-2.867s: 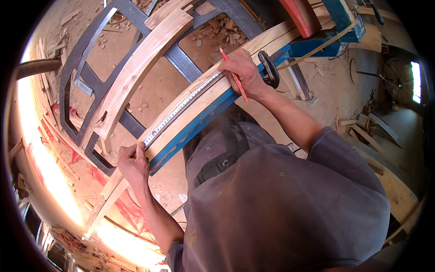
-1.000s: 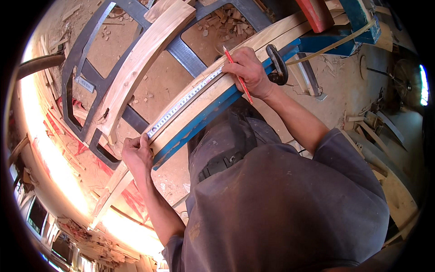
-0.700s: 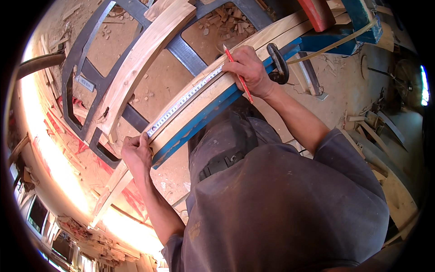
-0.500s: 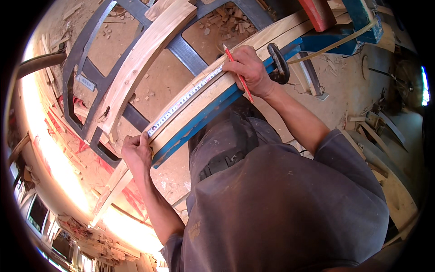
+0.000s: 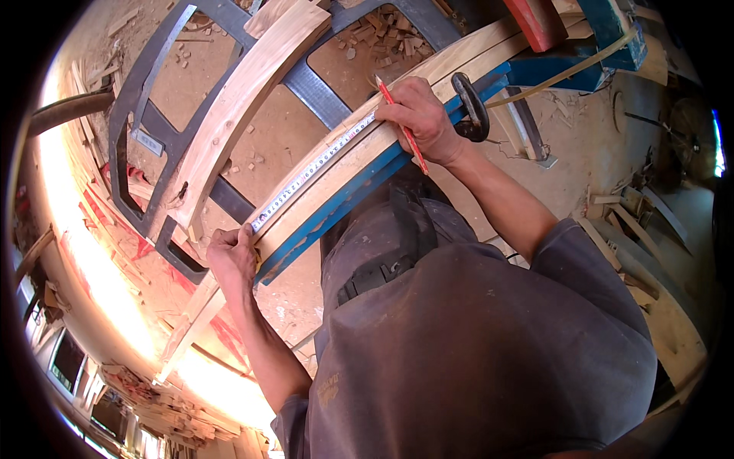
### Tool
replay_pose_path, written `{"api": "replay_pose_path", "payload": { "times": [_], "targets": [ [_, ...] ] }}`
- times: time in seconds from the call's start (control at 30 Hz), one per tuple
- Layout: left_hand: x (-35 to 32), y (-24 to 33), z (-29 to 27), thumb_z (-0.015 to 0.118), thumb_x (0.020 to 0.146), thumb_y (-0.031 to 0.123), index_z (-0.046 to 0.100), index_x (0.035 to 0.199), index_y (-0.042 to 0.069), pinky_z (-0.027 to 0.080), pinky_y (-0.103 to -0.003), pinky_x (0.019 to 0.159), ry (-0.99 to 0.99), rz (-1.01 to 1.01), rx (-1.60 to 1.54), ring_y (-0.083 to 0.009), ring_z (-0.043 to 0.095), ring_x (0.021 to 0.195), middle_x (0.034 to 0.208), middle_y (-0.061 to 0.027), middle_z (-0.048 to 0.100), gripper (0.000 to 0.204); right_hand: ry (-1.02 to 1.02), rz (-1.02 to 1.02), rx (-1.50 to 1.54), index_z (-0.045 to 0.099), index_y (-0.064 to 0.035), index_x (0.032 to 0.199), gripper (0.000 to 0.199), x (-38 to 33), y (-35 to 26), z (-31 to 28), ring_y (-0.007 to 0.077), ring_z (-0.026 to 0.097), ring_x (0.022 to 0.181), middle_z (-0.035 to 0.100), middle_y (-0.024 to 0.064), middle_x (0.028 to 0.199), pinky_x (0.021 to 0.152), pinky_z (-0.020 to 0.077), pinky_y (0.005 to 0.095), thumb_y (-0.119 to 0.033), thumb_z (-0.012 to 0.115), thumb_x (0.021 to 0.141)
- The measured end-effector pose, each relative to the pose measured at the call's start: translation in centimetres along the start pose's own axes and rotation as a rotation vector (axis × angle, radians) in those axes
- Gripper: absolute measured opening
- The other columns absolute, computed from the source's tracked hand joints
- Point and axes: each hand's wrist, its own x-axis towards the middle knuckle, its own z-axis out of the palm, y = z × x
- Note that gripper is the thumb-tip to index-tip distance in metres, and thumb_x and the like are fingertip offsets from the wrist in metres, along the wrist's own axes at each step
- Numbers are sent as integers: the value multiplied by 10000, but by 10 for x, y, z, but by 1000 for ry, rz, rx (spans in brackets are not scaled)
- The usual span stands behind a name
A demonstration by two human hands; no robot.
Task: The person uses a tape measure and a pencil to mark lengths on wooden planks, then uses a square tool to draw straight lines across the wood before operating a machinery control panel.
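Note:
A white tape measure [image 5: 314,170] lies stretched along a pale wooden beam [image 5: 327,186], which rests on a blue rail [image 5: 336,212]. At the beam's near left end, my left hand [image 5: 232,256] is closed around one end of the tape, thumb on top; its grip partly hides what it holds. Farther up and to the right, my right hand [image 5: 423,125] grips a red pencil [image 5: 386,92], point up and away from me. Those fingers also press on the tape's other visible end. Just right of this hand, a black clamp [image 5: 475,111] sits on the beam and rail.
Beyond the beam, a curved wooden piece [image 5: 245,99] lies on a dark grey metal frame [image 5: 319,93]. A red metal part [image 5: 535,24] juts in at the upper right. Wood offcuts [image 5: 397,38] litter the floor, and more timber [image 5: 157,402] is stacked at the lower left.

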Motion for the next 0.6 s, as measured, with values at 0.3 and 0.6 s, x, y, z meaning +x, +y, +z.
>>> {"api": "replay_pose_path", "payload": {
  "times": [0.3, 0.6],
  "targets": [
    [1, 1, -1, 780, 950, 186, 791, 919, -87, 487, -388, 763, -12, -17, 6, -244, 617, 747, 826, -140, 651, 275, 8, 6, 4, 692, -91, 980, 213, 2, -1, 0, 320, 634, 956, 636, 79, 922, 892, 500, 438, -1, 734, 792],
    [-2, 7, -2, 771, 946, 197, 783, 911, -85, 474, -416, 753, 2, 30, 24, -271, 590, 725, 804, -161, 613, 284, 76, 170, 156, 750, -34, 1138, 213, 24, -25, -19, 327, 672, 914, 716, 114, 926, 864, 530, 404, -26, 719, 927]
  ]
}}
